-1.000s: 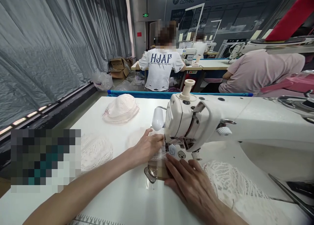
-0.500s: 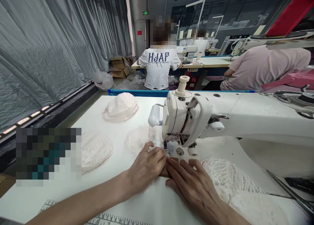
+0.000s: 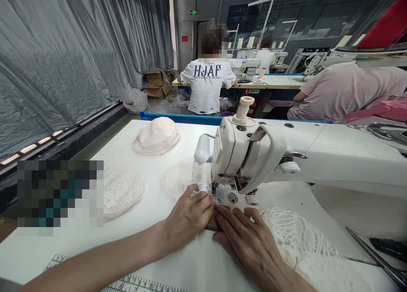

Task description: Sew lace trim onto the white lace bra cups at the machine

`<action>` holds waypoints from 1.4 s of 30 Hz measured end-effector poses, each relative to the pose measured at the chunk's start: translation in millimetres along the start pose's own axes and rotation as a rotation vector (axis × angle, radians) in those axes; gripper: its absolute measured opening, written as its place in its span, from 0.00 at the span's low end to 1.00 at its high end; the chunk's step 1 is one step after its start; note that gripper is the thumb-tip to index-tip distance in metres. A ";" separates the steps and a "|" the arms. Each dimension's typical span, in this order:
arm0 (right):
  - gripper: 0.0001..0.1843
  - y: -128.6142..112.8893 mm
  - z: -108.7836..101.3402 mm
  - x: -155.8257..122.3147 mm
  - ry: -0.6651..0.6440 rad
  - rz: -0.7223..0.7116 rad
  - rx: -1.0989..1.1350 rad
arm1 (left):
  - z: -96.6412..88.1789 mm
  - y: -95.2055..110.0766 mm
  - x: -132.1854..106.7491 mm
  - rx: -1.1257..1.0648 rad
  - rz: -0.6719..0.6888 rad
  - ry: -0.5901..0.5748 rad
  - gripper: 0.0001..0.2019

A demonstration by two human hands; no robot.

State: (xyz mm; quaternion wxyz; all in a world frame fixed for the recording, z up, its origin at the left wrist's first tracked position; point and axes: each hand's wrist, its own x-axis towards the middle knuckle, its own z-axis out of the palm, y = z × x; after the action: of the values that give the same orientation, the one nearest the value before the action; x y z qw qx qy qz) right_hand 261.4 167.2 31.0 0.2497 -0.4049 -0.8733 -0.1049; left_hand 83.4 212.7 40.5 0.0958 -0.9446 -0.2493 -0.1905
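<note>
Both my hands lie side by side on the white table, just in front of the needle of a white sewing machine. My left hand has its fingers curled down onto a small tan fabric piece with white lace running under the presser foot. My right hand rests flat, fingers stretched out, pressing the same piece from the right. Most of the piece is hidden under the hands.
A pale pink padded cup sits at the back of the table. Lace pieces lie at the left and right. A ruler strip runs along the near edge. Other people sit at sewing tables behind.
My left hand drew back from beside the presser foot toward me and now covers the tan piece next to my right hand. Over the last half second little has changed.
</note>
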 end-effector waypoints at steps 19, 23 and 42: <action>0.18 13.8 7.0 2.1 0.039 -0.060 -0.023 | 10.1 -18.1 -2.2 -0.057 -0.076 -0.035 0.13; 0.16 29.6 9.2 1.0 0.089 -0.110 -0.033 | -6.7 -43.3 -20.2 -0.110 -0.179 0.021 0.11; 0.08 -61.4 -1.9 16.9 -0.218 -0.218 0.312 | -69.4 12.6 -110.9 -0.301 -0.275 -0.145 0.08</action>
State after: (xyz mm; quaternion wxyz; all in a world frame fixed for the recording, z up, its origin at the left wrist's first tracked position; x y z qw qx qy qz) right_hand 206.2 137.6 42.6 0.2004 -0.2734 -0.9395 0.0494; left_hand -21.0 134.5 57.2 -0.0912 -0.9167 -0.3507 -0.1683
